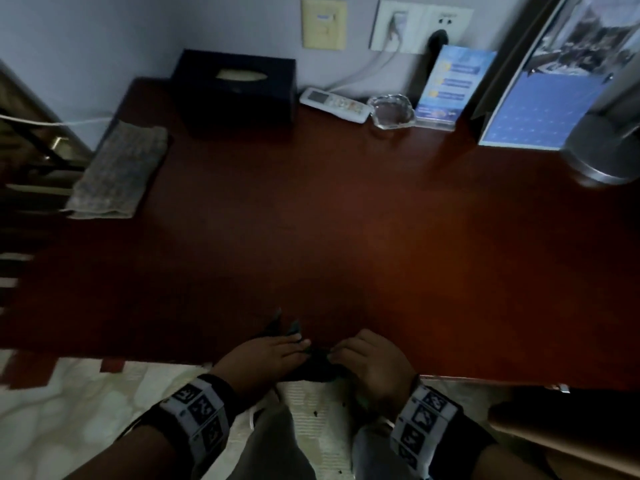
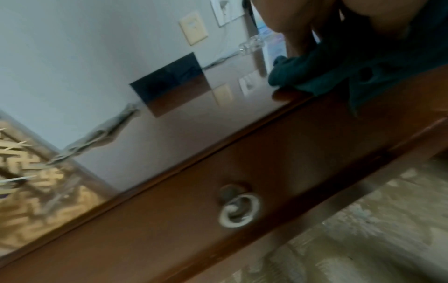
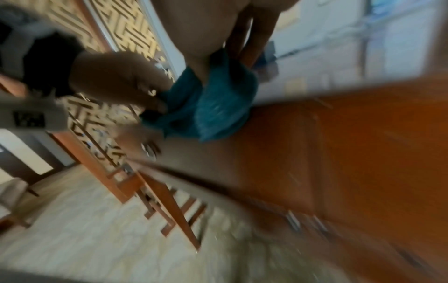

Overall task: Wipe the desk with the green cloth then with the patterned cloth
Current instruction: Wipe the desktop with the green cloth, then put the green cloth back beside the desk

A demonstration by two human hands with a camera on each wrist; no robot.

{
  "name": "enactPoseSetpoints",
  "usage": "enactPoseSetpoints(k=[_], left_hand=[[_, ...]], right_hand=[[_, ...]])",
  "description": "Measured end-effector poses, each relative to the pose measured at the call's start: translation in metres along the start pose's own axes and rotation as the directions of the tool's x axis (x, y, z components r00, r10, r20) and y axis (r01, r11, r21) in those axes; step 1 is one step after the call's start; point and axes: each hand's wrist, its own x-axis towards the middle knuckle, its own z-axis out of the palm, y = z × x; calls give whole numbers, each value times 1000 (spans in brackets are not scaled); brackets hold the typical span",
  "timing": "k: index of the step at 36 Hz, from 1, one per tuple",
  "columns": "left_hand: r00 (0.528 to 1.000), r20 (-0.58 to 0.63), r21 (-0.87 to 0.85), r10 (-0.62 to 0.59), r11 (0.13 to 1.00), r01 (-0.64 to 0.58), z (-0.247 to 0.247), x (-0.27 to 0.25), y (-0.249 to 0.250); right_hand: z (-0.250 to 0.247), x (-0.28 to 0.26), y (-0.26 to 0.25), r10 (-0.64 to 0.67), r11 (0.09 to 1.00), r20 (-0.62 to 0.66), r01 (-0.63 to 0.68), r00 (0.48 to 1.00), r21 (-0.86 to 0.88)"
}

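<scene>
The dark green cloth (image 1: 313, 363) is bunched at the front edge of the red-brown desk (image 1: 329, 220), partly hanging over it. My left hand (image 1: 298, 344) pinches its left side, fingers on top and thumb below. My right hand (image 1: 337, 351) grips its right side with curled fingers. In the left wrist view the green cloth (image 2: 339, 72) drapes over the desk edge under my fingers (image 2: 298, 28). The right wrist view is blurred and shows the green cloth (image 3: 218, 107) between both hands. The folded patterned cloth (image 1: 117, 171) lies at the desk's far left edge.
Along the back wall stand a black tissue box (image 1: 235, 88), a white remote (image 1: 334, 103), a glass ashtray (image 1: 393, 110) and a blue leaflet stand (image 1: 446, 86). A metal lamp base (image 1: 602, 150) sits far right. A ring handle (image 2: 238, 210) hangs on the drawer front.
</scene>
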Motion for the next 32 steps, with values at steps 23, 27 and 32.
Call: enactPoseSetpoints(k=[23,27,32], left_hand=[[826,-156,-364,-542,808,463,-104,-108,-120],[754,-154,-489,-638,713,503,-111,-135,-141],[727,-135,-399,-673,709,582,-122,-170,-165]], right_hand=[[-14,217,-67,396,898,359,-437,845,39],[-9,242,-67,448,864,405,-503,797,34],[2,279,-84,414,889,475,-456,776,-31]])
